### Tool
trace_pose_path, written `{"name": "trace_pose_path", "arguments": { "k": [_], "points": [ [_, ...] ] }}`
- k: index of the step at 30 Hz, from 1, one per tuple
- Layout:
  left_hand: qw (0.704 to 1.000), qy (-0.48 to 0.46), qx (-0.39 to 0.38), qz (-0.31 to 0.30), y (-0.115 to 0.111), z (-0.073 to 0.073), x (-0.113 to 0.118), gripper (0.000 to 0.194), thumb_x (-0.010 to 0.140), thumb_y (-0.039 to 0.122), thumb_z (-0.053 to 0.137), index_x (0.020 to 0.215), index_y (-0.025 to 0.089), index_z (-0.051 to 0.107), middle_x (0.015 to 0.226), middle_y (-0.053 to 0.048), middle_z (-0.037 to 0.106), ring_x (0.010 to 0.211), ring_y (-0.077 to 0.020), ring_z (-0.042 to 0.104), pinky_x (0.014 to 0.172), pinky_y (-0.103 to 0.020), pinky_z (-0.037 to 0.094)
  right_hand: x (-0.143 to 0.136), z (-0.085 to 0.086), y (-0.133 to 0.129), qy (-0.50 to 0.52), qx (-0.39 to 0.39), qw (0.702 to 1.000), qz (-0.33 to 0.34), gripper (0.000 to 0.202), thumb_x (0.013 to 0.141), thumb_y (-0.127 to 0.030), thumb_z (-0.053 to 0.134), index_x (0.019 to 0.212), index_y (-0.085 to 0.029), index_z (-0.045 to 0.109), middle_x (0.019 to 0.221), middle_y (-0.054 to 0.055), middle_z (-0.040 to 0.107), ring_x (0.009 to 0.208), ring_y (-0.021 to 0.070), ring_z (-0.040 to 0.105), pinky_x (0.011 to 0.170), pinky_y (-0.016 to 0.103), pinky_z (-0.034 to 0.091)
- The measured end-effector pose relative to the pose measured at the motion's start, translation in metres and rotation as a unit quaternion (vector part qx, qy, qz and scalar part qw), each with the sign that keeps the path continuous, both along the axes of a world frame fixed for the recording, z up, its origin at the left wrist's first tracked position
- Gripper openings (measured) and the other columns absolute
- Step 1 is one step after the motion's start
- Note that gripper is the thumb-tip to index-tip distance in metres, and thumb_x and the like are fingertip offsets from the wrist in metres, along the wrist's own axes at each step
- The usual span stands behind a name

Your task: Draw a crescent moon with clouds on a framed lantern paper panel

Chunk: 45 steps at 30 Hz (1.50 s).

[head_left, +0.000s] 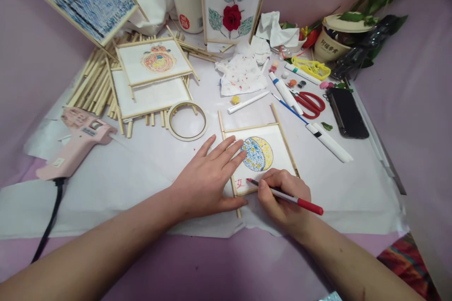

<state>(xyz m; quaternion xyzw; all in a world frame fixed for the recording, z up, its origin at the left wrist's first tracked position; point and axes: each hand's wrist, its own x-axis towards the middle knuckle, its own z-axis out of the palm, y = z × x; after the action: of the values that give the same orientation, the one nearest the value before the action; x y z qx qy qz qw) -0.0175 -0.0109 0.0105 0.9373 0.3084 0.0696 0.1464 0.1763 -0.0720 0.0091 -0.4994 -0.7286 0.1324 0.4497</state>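
In front of me lies a small white picture [286, 156] in a frame of thin wooden sticks. A round moon drawing [258, 154] in blue dots and yellow fills its middle, and small red marks [239, 183] stand in the lower left corner. My left hand [208, 174] rests flat with fingers spread over the frame's left side, fingertips reaching the drawing. Pinched in my right hand [284, 197] is a red pen [300, 202], its tip at the paper just right of the red marks. My right hand leans on the frame's lower right.
Left are a pink glue gun [76, 143], a tape roll [188, 138], wooden sticks [92, 87] and a framed orange drawing [141, 75]. Right lie red scissors [316, 104], a white marker [334, 143], a blue brush [289, 109] and a phone [348, 113]. A stained tissue [242, 77] lies behind.
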Motion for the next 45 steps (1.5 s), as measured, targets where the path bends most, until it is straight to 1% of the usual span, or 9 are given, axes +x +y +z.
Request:
{"name": "trace_pose_path", "arguments": {
  "k": [5, 13, 20, 29, 35, 39, 45],
  "points": [
    [1.000, 0.003, 0.004, 0.002, -0.0006, -0.0006, 0.0001, 0.083, 0.083, 0.065, 0.051, 0.143, 0.010, 0.038, 0.156, -0.015, 0.025, 0.146, -0.0299, 0.015, 0.119, -0.052, 0.006, -0.0006, 0.0002, 0.0002, 0.000, 0.004, 1.000, 0.024, 0.017, 0.083, -0.008, 0.056, 0.073, -0.019, 0.048, 0.062, -0.001, 0.060, 0.054, 0.0105, 0.059, 0.051, 0.022, 0.045],
    [1.000, -0.005, 0.011, 0.003, -0.0011, -0.0017, 0.0000, 0.082, 0.083, 0.065, 0.052, 0.143, 0.010, 0.038, 0.155, -0.015, 0.026, 0.145, -0.0306, 0.017, 0.119, -0.053, 0.007, -0.0009, -0.0012, 0.0004, -0.003, 0.002, 0.999, 0.033, 0.018, 0.083, -0.008, 0.056, 0.074, -0.020, 0.046, 0.063, 0.000, 0.061, 0.056, 0.0108, 0.060, 0.052, 0.023, 0.045],
    [1.000, -0.002, 0.005, 0.005, -0.0015, -0.0013, 0.0000, 0.081, 0.084, 0.064, 0.051, 0.144, 0.011, 0.037, 0.156, -0.015, 0.025, 0.146, -0.0296, 0.016, 0.119, -0.053, 0.007, -0.0013, -0.0015, 0.0006, -0.036, 0.004, 0.999, 0.022, 0.018, 0.085, -0.010, 0.056, 0.074, -0.020, 0.046, 0.063, -0.001, 0.061, 0.055, 0.0111, 0.060, 0.050, 0.024, 0.041],
    [1.000, -0.009, 0.003, 0.003, -0.0008, 0.0010, 0.0004, 0.080, 0.084, 0.063, 0.052, 0.143, 0.011, 0.038, 0.155, -0.016, 0.027, 0.145, -0.0309, 0.018, 0.119, -0.053, 0.008, -0.0013, -0.0018, 0.0009, -0.035, -0.003, 0.999, 0.027, 0.018, 0.085, -0.010, 0.055, 0.074, -0.021, 0.047, 0.063, -0.001, 0.061, 0.054, 0.0107, 0.058, 0.049, 0.024, 0.042],
    [1.000, -0.007, 0.007, 0.003, -0.0006, 0.0000, 0.0010, 0.080, 0.084, 0.063, 0.052, 0.143, 0.010, 0.037, 0.155, -0.015, 0.026, 0.145, -0.0310, 0.018, 0.119, -0.053, 0.007, -0.0014, -0.0025, 0.0007, -0.039, -0.003, 0.999, 0.012, 0.018, 0.085, -0.010, 0.055, 0.073, -0.021, 0.047, 0.063, -0.002, 0.061, 0.056, 0.0117, 0.060, 0.050, 0.024, 0.043],
    [1.000, -0.005, 0.005, 0.002, -0.0006, 0.0001, 0.0011, 0.082, 0.083, 0.064, 0.052, 0.143, 0.010, 0.038, 0.155, -0.015, 0.027, 0.145, -0.0316, 0.019, 0.119, -0.053, 0.008, -0.0014, -0.0027, 0.0013, -0.041, 0.000, 0.999, 0.006, 0.019, 0.084, -0.009, 0.055, 0.072, -0.020, 0.046, 0.063, -0.001, 0.061, 0.054, 0.0112, 0.060, 0.049, 0.023, 0.043],
    [1.000, 0.006, 0.004, 0.002, -0.0008, 0.0006, 0.0004, 0.082, 0.084, 0.065, 0.050, 0.144, 0.010, 0.037, 0.156, -0.015, 0.025, 0.146, -0.0292, 0.015, 0.119, -0.052, 0.006, -0.0022, -0.0009, 0.0014, -0.043, 0.006, 0.999, 0.000, 0.019, 0.085, -0.011, 0.054, 0.072, -0.021, 0.045, 0.061, -0.002, 0.060, 0.053, 0.0111, 0.059, 0.049, 0.023, 0.043]
  ]
}}
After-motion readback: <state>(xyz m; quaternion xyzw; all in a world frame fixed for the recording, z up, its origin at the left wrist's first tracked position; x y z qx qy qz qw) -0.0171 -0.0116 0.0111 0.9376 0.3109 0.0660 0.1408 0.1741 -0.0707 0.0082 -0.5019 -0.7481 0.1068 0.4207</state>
